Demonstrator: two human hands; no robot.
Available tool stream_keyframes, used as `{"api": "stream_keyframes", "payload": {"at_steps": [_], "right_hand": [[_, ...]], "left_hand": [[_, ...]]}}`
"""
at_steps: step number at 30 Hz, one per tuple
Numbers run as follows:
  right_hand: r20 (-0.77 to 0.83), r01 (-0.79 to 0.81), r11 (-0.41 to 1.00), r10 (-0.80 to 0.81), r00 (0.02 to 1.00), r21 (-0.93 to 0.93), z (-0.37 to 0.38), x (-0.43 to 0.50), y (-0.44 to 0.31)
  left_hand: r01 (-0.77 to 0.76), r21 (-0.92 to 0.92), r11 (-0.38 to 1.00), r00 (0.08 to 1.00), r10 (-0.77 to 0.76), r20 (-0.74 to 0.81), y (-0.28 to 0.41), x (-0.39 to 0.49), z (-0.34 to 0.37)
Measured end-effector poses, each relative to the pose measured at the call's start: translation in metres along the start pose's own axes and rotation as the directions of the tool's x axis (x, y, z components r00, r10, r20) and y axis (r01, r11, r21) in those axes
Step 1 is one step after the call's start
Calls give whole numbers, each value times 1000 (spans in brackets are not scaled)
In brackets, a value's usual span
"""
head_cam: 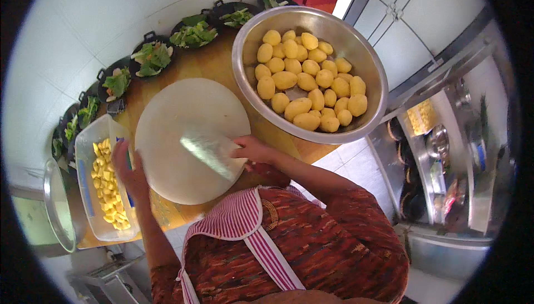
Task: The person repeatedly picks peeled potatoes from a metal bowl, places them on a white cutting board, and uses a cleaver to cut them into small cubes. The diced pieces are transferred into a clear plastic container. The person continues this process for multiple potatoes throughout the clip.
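Observation:
A blurred, wide-bladed cleaver (206,152) is in my right hand (253,149), its blade over the right half of a round white chopping board (183,108). My left hand (129,170) is at the board's left edge, beside the near wall of a clear plastic tub (85,170); blur hides whether it touches the tub. Yellow potato chunks (106,179) lie inside the tub. Beyond the board to the right stands a large steel bowl (375,95) with several whole peeled potatoes (307,82).
Several black pans with leafy greens (194,35) line the wall along the wooden table's (208,60) far and left edges. A steel pot (62,208) stands left of the tub. Metal shelves with pans and containers (421,116) are at the right.

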State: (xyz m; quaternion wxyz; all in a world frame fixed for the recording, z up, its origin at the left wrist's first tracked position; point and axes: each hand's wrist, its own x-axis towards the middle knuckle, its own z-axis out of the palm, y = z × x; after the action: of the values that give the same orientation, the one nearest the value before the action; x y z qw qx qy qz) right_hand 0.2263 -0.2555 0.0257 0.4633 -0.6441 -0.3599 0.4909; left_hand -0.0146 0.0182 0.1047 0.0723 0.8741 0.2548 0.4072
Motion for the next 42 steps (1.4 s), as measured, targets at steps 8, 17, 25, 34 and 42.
{"api": "stream_keyframes", "payload": {"at_steps": [8, 17, 25, 34, 42], "right_hand": [[-25, -133, 902, 157, 987, 410, -17, -11, 82], [-37, -37, 919, 56, 998, 392, -14, -5, 106], [-19, 42, 955, -38, 999, 293, -21, 2, 105], [24, -105, 924, 103, 994, 367, -24, 0, 100], [-69, -115, 943, 143, 987, 312, -18, -4, 96]], "left_hand": [[-425, -509, 749, 600, 654, 461, 252, 107, 183], [-678, -74, 731, 273, 344, 899, 301, 87, 313], [-549, -95, 830, 439, 384, 812, 296, 86, 288], [-517, -162, 841, 361, 386, 849, 280, 83, 288], [-359, -147, 922, 366, 284, 886, 276, 90, 326]]}}
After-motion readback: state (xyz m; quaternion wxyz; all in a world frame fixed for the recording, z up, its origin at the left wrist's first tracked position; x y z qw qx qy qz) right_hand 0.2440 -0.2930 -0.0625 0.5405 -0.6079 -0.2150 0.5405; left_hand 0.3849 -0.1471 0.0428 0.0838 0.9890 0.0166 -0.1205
